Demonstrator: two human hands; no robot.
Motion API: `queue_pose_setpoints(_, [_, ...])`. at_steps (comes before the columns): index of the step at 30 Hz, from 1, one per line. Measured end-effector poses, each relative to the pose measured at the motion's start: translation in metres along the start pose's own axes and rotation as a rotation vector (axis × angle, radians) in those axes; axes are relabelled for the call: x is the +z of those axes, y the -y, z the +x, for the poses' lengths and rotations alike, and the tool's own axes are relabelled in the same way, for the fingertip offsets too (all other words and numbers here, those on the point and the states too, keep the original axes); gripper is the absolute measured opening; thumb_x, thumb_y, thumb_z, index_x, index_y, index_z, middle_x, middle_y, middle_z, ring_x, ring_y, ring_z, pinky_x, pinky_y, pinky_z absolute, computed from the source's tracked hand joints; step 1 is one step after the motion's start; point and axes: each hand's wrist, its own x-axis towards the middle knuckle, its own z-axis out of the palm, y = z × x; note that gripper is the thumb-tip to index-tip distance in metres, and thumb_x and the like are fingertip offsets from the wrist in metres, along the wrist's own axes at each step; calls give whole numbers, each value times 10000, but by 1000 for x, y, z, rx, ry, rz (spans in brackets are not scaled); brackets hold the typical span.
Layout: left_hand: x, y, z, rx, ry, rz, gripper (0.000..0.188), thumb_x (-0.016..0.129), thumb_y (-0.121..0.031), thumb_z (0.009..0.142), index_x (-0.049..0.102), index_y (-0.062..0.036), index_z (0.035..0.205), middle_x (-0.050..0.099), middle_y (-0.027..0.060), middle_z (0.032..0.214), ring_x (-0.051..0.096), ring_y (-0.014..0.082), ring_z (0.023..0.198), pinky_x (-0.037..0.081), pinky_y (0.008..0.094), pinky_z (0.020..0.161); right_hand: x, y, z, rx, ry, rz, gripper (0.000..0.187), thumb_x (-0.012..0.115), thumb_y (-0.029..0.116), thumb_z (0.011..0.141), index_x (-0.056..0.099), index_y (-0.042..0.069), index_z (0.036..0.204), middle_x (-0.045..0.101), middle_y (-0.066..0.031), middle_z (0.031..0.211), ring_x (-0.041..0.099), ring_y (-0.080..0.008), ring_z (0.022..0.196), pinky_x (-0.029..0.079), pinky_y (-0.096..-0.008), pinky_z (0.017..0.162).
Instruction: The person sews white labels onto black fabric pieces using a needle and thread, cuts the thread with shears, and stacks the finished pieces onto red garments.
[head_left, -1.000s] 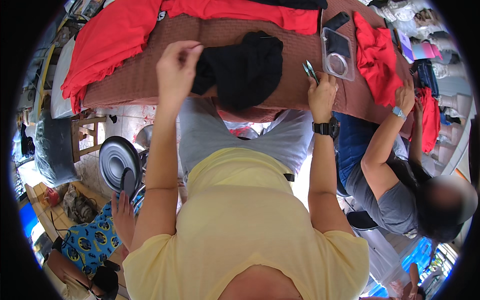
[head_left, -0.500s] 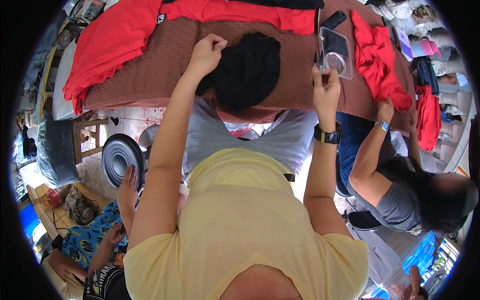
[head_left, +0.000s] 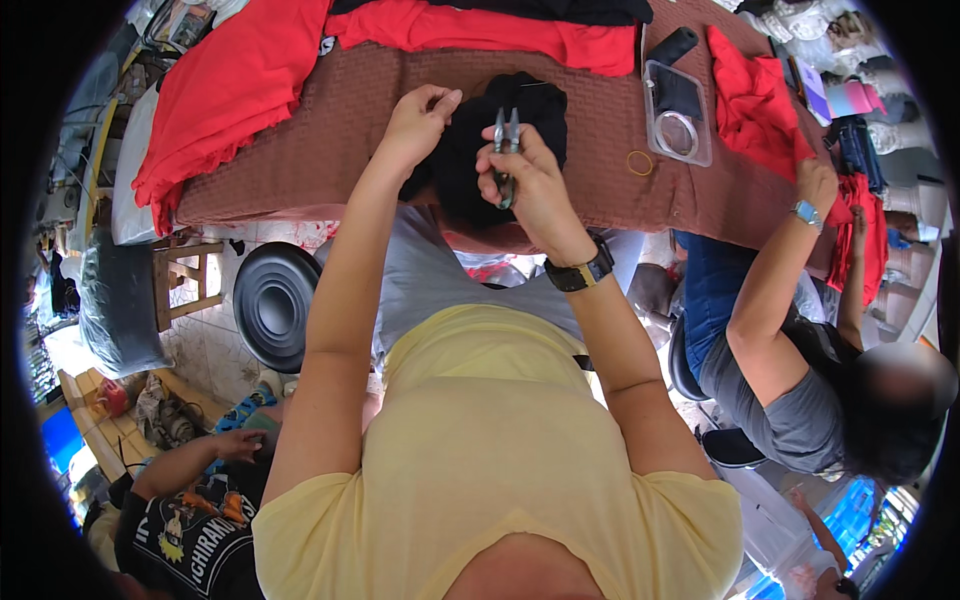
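1. Clear plastic box point(head_left: 706, 150) on brown-covered table point(head_left: 595, 120): pale ring point(head_left: 661, 127) and dark flat piece point(head_left: 680, 97) show within its outline; whether the dark piece is inside or underneath, can't tell.
2. Right hand point(head_left: 532, 183): clamped on snips point(head_left: 499, 135), blades apart, over black cloth point(head_left: 462, 165) at table's near edge.
3. Left hand point(head_left: 416, 122): fingertips together at cloth's left side; can't tell if anything's pinched.
4. Vs half a second ago: right hand and snips moved left from beside box; yellow band point(head_left: 639, 162) now visible there.
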Motion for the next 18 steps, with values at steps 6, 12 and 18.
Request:
queue_pose_setpoints(6, [-1,-10,-29,-50,-14,-230,304,640,-301,998,671,-4,1056,651,14,907,556,75,793,469,231,744,21,-15,12,267,22,186,390,374,389,1090,546,40,1084,471,-4,757,409,-90,574,341,-244,520])
queue_pose_setpoints(12, [3,-5,-40,-18,-4,-346,295,631,-293,1008,658,-1,1041,607,4,826,516,48,704,451,210,667,25,-28,23,263,-34,290,367,378,374,1087,541,70,959,458,2,710,389,-74,516,315,-229,461])
queue_pose_setpoints(18, [7,-14,-48,-31,1,-336,289,629,-298,1011,652,-10,1026,505,-37,697,484,44,582,407,209,535,25,-28,25,247,-30,305,351,389,353,1086,536,64,951,461,-4,719,392,-78,518,317,-230,460])
